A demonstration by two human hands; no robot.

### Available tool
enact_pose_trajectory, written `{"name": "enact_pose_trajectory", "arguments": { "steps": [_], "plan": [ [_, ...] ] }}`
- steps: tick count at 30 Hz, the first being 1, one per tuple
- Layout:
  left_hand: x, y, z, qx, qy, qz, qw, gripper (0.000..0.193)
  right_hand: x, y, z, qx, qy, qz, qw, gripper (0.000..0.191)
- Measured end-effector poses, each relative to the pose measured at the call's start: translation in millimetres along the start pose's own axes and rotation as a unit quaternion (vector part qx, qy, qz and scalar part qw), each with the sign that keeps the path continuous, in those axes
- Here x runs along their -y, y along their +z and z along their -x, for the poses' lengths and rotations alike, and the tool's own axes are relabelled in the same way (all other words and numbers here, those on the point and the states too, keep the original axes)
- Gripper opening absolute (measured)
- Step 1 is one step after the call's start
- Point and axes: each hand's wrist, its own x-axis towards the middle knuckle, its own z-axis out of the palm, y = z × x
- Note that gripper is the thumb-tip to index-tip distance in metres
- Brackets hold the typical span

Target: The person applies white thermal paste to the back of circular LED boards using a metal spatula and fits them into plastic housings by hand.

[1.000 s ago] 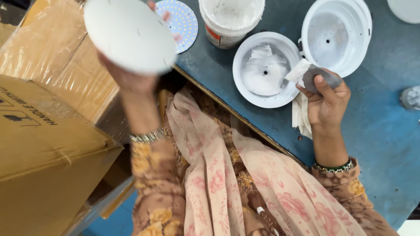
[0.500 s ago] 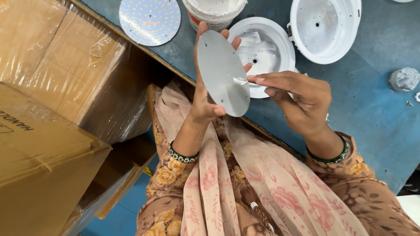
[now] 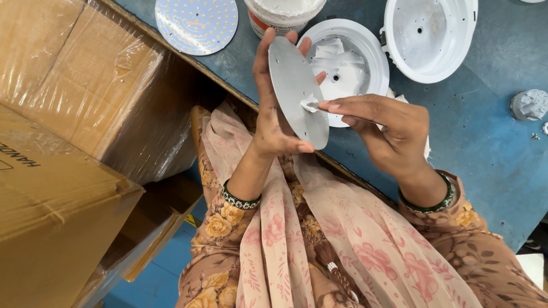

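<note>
Left hand (image 3: 274, 122) grip clamped on grey metal disc (image 3: 298, 91), held tilted above bench (image 3: 491, 148) edge | right hand (image 3: 382, 128) fingertips pinched, pressing white paste (image 3: 310, 105) onto disc face | white lamp housing (image 3: 348, 63) behind.

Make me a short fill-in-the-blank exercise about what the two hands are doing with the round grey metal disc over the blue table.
1. The round grey metal disc is gripped by the ____ hand.
2. The right hand smears white ____ onto the disc.
3. The round panel dotted with small yellow squares lies on the ____ table.

Missing words: left; paste; blue
</note>
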Motion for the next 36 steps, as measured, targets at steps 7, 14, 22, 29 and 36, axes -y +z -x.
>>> {"name": "enact_pose_trajectory", "arguments": {
  "steps": [7,14,22,29,36],
  "plan": [
    [6,-7,-6,-0.026,0.033,-0.027,0.999,0.142,4,-8,7,0.019,-0.003,0.000,1.000,0.027],
    [9,-7,-8,-0.069,0.032,-0.036,0.996,0.142,1,-12,17,0.012,-0.020,0.017,1.000,0.027],
    [-2,12,0,-0.059,-0.016,0.022,0.998,0.151,-17,-24,-5,-0.029,0.049,0.008,0.998,0.022],
    [-9,30,13,0.010,-0.070,0.058,0.996,0.161,-24,-17,-32,-0.025,-0.005,0.027,0.999,0.018],
    [-9,35,15,0.012,-0.079,0.071,0.994,0.157,-21,-10,-35,-0.025,0.010,0.070,0.997,0.026]
  ]
}}
